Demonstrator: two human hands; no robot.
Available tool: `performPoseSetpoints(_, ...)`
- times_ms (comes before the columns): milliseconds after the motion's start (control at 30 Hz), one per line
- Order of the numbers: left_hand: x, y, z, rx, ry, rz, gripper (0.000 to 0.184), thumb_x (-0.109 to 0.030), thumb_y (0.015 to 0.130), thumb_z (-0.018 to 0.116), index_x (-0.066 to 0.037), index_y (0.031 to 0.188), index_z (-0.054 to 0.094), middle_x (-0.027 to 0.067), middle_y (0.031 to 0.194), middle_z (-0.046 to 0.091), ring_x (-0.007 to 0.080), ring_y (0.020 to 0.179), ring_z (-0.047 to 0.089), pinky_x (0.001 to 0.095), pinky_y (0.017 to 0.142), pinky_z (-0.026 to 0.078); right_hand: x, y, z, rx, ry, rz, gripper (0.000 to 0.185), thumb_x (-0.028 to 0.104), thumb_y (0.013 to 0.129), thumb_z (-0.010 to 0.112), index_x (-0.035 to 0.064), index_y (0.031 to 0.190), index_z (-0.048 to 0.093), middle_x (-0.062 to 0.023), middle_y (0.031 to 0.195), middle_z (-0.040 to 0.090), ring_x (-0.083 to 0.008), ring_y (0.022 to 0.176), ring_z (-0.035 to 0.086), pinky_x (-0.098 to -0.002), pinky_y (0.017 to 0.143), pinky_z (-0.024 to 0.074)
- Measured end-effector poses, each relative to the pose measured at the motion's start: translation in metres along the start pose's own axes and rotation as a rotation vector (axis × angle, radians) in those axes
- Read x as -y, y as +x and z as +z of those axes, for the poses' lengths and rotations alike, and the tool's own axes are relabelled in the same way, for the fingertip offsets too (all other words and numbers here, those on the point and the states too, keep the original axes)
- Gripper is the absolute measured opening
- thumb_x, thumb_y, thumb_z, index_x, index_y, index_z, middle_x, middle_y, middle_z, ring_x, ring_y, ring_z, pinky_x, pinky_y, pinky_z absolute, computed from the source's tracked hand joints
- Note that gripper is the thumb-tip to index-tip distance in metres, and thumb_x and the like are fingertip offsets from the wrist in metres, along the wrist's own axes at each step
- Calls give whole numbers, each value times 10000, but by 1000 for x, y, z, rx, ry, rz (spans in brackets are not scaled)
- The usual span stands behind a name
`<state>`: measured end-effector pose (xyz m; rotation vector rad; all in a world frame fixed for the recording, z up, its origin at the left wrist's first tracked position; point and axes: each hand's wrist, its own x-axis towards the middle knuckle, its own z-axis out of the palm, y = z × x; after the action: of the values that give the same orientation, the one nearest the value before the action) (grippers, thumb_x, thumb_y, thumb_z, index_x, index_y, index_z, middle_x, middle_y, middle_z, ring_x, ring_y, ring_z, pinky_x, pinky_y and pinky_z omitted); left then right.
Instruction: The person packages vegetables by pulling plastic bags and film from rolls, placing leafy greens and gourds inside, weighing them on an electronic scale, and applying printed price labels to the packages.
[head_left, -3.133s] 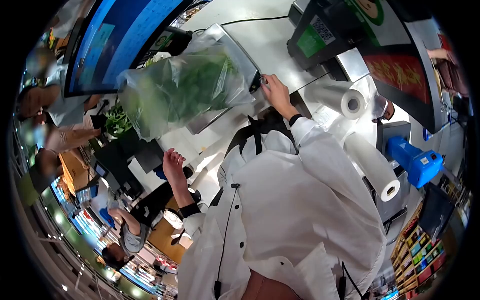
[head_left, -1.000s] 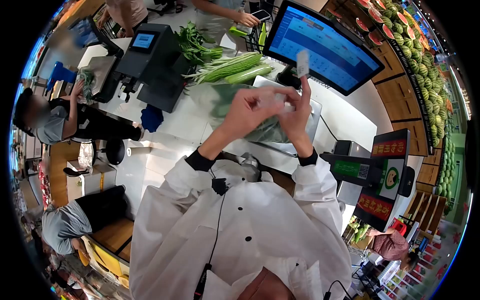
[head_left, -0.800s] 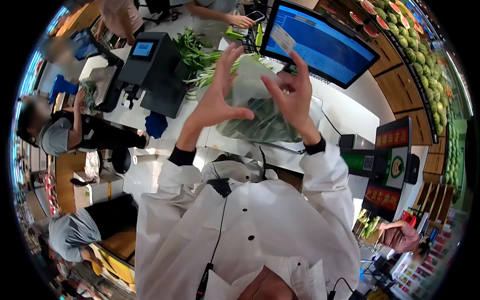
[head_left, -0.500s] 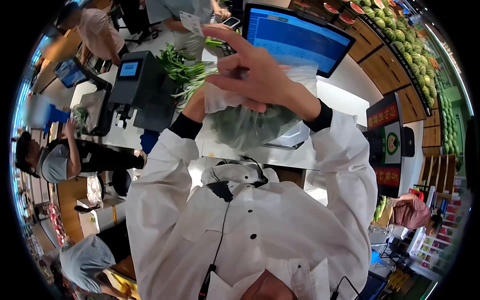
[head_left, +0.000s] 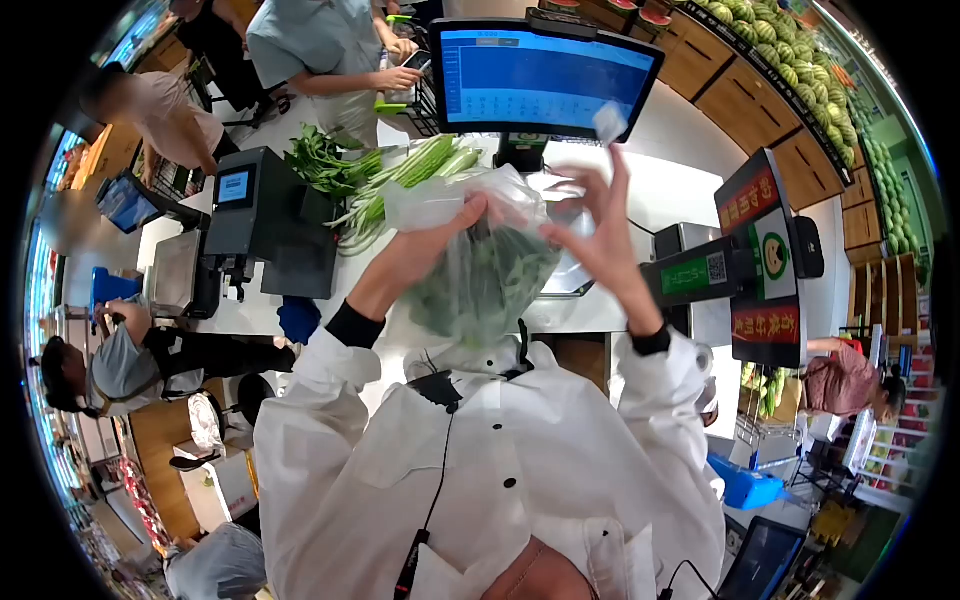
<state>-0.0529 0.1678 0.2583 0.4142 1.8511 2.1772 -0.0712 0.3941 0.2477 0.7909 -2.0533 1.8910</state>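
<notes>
A clear plastic bag of leafy greens (head_left: 485, 275) hangs upright in front of my chest, its upper part bunched. My left hand (head_left: 425, 250) is closed round the gathered neck of the bag, on its left side. To the right of the bag, my right hand (head_left: 605, 225) has its fingers spread, slightly blurred. A small white label (head_left: 609, 122) clings to the tip of its raised index finger, in front of the monitor's lower right corner. Behind the bag, a metal scale plate (head_left: 570, 270) shows in part on the counter.
A monitor (head_left: 545, 80) stands behind the counter (head_left: 665, 190). Leafy greens (head_left: 325, 165) and long green vegetables (head_left: 415, 170) lie at the back left, near a black label printer (head_left: 245, 210). A payment display (head_left: 770, 255) is at the right. Across the counter, a person (head_left: 310, 50) holds a phone.
The bag has been lifted off the scale and gathered at its neck. My right hand has moved from across the bag to its right, with the label still on its finger.
</notes>
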Motion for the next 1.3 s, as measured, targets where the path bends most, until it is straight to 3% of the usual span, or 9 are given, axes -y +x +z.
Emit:
performPoseSetpoints(400, 14, -5, -3, -54, 266, 324, 507, -316, 847, 704, -31, 1220, 510, 25, 1127, 562, 126, 1020, 513, 268, 862, 417, 15, 31, 89, -98, 412, 209, 740, -61, 757, 664, -9, 1397, 295, -48, 808, 665, -90, 735, 607, -219, 722, 496)
performPoseSetpoints(633, 4, 10, -17, -115, 570, 416, 398, -243, 891, 633, -8, 1186, 504, 44, 1003, 605, 139, 891, 563, 280, 795, 452, 33, 61, 65, 80, 25, -56, 811, -60, 776, 668, 17, 1444, 215, -58, 810, 685, -130, 800, 640, -257, 788, 500)
performPoseSetpoints(700, -6, 12, -2, -146, 266, 442, 311, -219, 936, 539, -8, 1162, 504, 54, 979, 609, 133, 849, 563, 275, 781, 449, 31, 73, 60, 133, 118, -258, 793, -34, 788, 676, 55, 1442, 236, -104, 971, 670, -181, 961, 617, -310, 888, 463)
performPoseSetpoints(767, -12, 12, -5, -280, 478, 425, 354, -371, 992, 390, -40, 1043, 506, 90, 970, 630, 164, 953, 567, 310, 877, 405, 31, 68, 46, 125, 182, -210, 807, 57, 852, 654, 26, 1458, 123, -78, 985, 659, -125, 861, 566, -275, 820, 435)
performPoseSetpoints(833, -26, 14, 1, -274, 282, 467, 468, -474, 1001, 281, -89, 808, 463, 141, 956, 658, 269, 1148, 523, 404, 1070, 243, 12, 50, 34, -268, 300, -395, 602, 51, 867, 616, 35, 1395, 328, -147, 1187, 583, -230, 1118, 540, -370, 981, 404)
performPoseSetpoints(900, -33, 14, -2, -226, 122, 523, 518, -492, 1003, 234, -110, 700, 409, 169, 947, 667, 324, 1235, 479, 454, 1151, 126, -12, 2, -4, -268, 526, -162, 409, 144, 937, 520, 6, 1312, 432, -166, 1344, 462, -255, 1216, 469, -412, 1020, 380)
performPoseSetpoints(967, -38, 6, -16, -59, 6, 448, 487, -442, 1017, 220, -110, 714, 405, 181, 895, 660, 331, 1219, 492, 471, 1152, 143, 1, -30, -15, -234, 718, 158, 315, 194, 970, 451, -1, 1204, 532, -172, 1359, 461, -252, 1287, 412, -446, 1087, 299)
performPoseSetpoints(1067, -42, 6, -19, -101, -114, 431, 459, -409, 1026, 209, -107, 728, 382, 143, 736, 601, 320, 1136, 546, 501, 1139, 189, -24, -64, -12, -45, 540, 94, 173, 181, 797, 705, 82, 908, 617, -156, 1431, 400, -308, 1390, 244, -441, 1129, 163)
performPoseSetpoints(1300, -52, 4, 3, 47, -246, 474, 477, -377, 1034, 144, -127, 685, 353, 18, 481, 414, 213, 669, 568, 545, 1104, 241, -23, -43, 16, 0, 36, -12, 262, 131, 678, 793, 75, 837, 592, -95, 1347, 491, -312, 1277, 380, -431, 1048, 306)
